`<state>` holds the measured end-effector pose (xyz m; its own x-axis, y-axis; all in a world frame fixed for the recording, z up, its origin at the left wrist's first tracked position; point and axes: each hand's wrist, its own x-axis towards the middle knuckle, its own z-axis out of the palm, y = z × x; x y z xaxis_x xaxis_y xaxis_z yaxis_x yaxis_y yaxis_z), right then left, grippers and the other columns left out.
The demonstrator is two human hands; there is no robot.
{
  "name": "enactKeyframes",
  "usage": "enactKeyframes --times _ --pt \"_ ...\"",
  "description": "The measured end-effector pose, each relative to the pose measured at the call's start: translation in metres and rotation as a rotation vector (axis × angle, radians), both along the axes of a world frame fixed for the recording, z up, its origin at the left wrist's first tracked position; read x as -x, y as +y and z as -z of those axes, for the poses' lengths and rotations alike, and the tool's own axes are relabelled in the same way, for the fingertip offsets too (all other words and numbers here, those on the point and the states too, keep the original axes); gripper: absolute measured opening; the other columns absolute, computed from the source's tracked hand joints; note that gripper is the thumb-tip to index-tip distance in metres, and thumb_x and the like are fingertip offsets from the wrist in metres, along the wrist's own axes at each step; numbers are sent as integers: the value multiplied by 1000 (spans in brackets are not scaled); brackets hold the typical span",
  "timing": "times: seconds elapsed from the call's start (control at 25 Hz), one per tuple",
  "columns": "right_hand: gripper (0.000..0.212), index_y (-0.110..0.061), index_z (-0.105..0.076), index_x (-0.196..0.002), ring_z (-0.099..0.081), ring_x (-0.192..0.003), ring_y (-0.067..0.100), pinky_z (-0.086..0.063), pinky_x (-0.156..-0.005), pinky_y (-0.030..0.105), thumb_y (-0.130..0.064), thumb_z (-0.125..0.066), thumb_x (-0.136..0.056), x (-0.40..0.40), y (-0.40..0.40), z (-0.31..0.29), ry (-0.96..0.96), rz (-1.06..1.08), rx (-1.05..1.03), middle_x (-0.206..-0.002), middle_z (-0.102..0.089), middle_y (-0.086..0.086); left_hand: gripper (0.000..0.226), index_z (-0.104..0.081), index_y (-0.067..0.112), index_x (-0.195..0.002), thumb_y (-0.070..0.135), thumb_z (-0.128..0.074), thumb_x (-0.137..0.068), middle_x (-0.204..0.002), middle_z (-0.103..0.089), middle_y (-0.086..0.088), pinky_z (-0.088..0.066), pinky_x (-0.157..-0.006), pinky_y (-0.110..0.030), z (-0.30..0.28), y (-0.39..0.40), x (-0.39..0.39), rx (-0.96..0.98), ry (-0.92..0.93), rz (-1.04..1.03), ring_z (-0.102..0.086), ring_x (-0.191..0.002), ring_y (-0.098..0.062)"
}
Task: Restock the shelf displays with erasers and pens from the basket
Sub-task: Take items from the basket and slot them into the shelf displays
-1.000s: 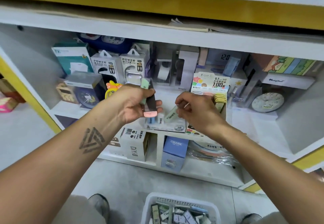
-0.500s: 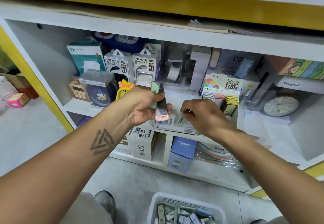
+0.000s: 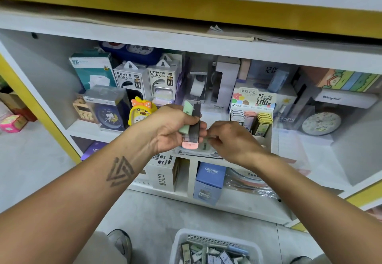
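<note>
Left hand (image 3: 173,127) grips spare erasers (image 3: 191,126) | right hand (image 3: 231,139) pinches one into display box (image 3: 198,153) | next: seat it, take another

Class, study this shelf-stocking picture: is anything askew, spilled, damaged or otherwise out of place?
Nothing looks spilled or damaged. The one oddity is flattened cardboard and paper wedged between the upper shelf boards, its crumpled edge poking out. The left hand grips a few erasers; the basket sits upright on the floor.
</note>
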<state>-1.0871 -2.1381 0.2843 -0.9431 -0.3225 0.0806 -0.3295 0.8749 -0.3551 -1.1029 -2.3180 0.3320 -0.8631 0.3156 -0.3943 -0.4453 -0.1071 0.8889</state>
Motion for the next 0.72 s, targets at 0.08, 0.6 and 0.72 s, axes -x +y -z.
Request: enactKeyframes --times 0.08,0.6,0.72 --pt "26 -22 -71 -118 -63 -100 16 -52 -92 35 -16 -55 -99 0 3 -9 142 135 198 -119 -69 -3 10 -59 -2 -96 -9 -53 -92 -71 -66 -17 -60 -65 -41 -1 3 -3 63 34 88 -65 -62 -26" --pt "10 5 -70 -92 -62 -62 17 -53 -59 24 -2 -75 -86 -5 38 -42 -97 247 953 -75 -69 18 13 -56 1 -100 -7 -54 -89 -83 -63 -17 -53 -70 -37 1 14 -5 181 -37 245 -61 -66 -24" --pt "7 5 -71 -92 -67 -59 20 -55 -56 23 0 -72 -87 -7 45 -43 -134 254 997 -77 -70 27 12 -59 4 -96 8 -48 -95 -84 -66 -14 -53 -71 -38 -3 9 0 143 -75 167 -61 -64 -24"
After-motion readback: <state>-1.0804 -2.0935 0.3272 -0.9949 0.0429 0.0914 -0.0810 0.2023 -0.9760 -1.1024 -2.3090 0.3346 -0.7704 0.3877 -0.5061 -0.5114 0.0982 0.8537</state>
